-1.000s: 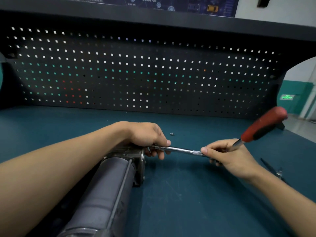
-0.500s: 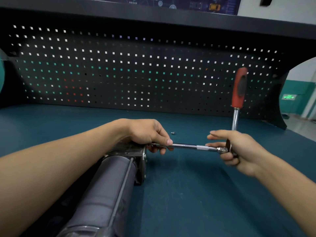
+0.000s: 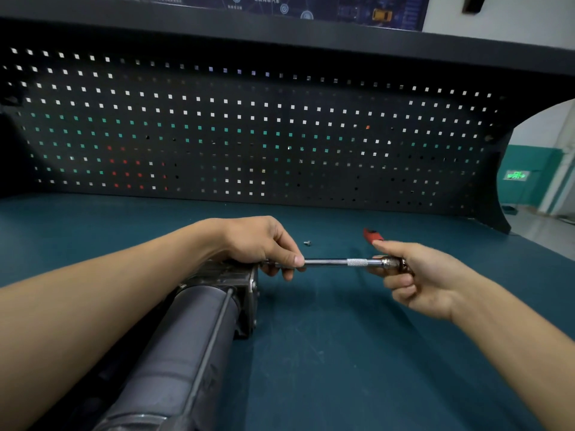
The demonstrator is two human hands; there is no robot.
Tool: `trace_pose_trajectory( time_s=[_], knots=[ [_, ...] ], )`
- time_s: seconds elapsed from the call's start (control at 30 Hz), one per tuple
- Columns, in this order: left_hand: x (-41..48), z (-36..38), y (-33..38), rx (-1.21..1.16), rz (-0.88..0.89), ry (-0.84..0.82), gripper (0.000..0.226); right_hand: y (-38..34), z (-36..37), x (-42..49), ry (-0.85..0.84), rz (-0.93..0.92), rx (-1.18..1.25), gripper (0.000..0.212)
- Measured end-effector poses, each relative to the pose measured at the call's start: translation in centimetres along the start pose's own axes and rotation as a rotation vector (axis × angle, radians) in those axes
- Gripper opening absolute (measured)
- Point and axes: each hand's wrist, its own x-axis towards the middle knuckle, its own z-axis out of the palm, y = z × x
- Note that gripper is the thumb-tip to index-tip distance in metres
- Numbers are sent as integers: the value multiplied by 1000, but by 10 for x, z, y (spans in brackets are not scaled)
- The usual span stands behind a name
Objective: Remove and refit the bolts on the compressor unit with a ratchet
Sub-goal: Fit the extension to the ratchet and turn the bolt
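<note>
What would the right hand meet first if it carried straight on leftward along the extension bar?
Probably the left hand, which pinches the same extension bar beside the compressor unit. Between it and the right hand only bare bar shows.

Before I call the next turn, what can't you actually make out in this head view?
- Socket end of the extension bar and the bolt it drives: hidden by the left hand.
- Ratchet head: wrapped by the right hand.
- Red handle: only a blurred tip shows.
- Loose bolt on the bench: too small to read.
- Compressor unit: cut off by the bottom edge.
</note>
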Motion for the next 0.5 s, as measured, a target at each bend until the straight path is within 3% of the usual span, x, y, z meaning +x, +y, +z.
trace_pose_trajectory(
  time_s=[0.17,0.37,0.5],
  knots=[
    [-1,0,2,47,-14,-15,10,8,-7,1,64,-233,-244,18],
    [-3,1,5,35,-45,-6,21,11,-12,-2,63,-773,-582,23],
    [-3,2,5,15,-48,-6,26,17,-14,-2,36,-928,-713,15]
  ],
)
